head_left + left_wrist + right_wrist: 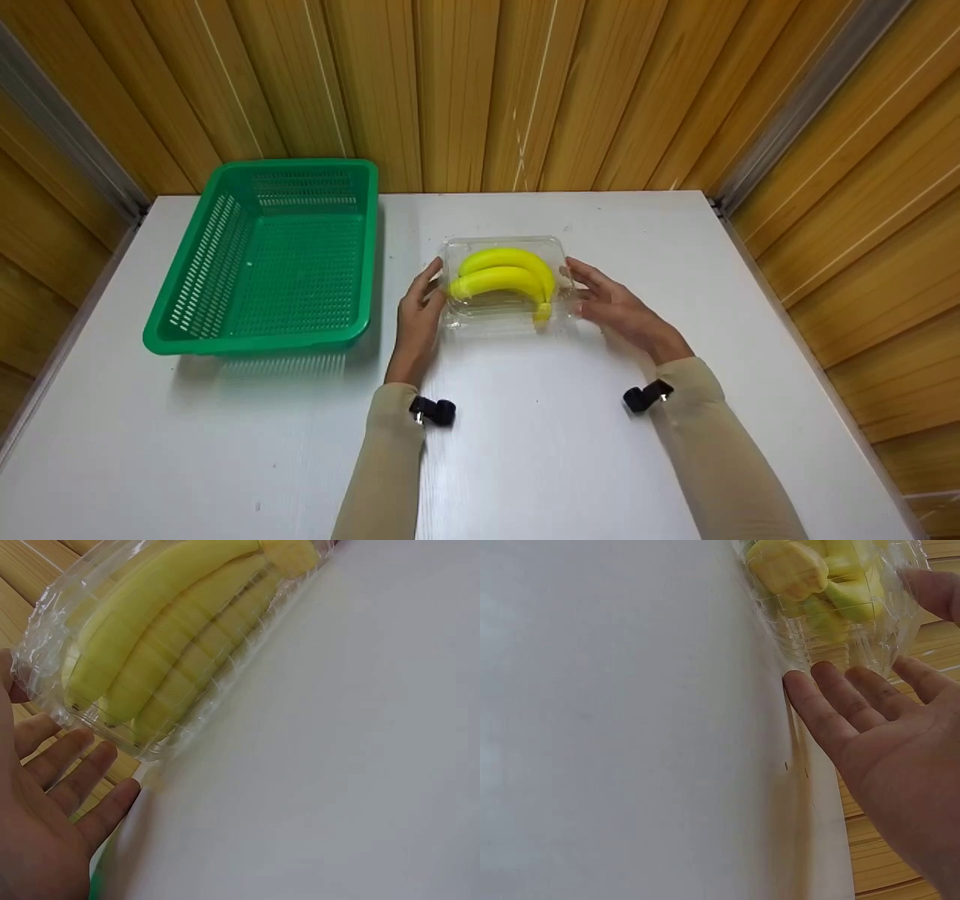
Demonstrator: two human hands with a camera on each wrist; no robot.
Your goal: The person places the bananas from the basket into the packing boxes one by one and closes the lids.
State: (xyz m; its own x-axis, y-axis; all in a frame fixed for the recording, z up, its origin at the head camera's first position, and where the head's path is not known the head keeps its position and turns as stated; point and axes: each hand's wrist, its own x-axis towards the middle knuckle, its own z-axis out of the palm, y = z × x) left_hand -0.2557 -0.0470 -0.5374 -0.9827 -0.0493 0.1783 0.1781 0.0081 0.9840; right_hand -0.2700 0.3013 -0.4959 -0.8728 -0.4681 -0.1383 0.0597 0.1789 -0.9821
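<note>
A clear plastic clamshell box (491, 322) stands on the white table in the head view, with a bunch of yellow bananas (502, 279) inside. My left hand (418, 321) is at the box's left end. In the left wrist view its fingers (84, 778) are spread and fairly straight beside the box, the thumb near the upper edge. At the opposite end is my right hand (619, 309). Its extended fingers (847, 694) lie along the box's edge in the right wrist view, with the thumb tip against the plastic. Neither hand curls round the box.
To the left on the table (525, 450) sits a green perforated basket (367, 285) with nothing visible in it. Wood-patterned panel walls (450, 97) border the back and sides. Each sleeve cuff carries a small black camera (442, 412).
</note>
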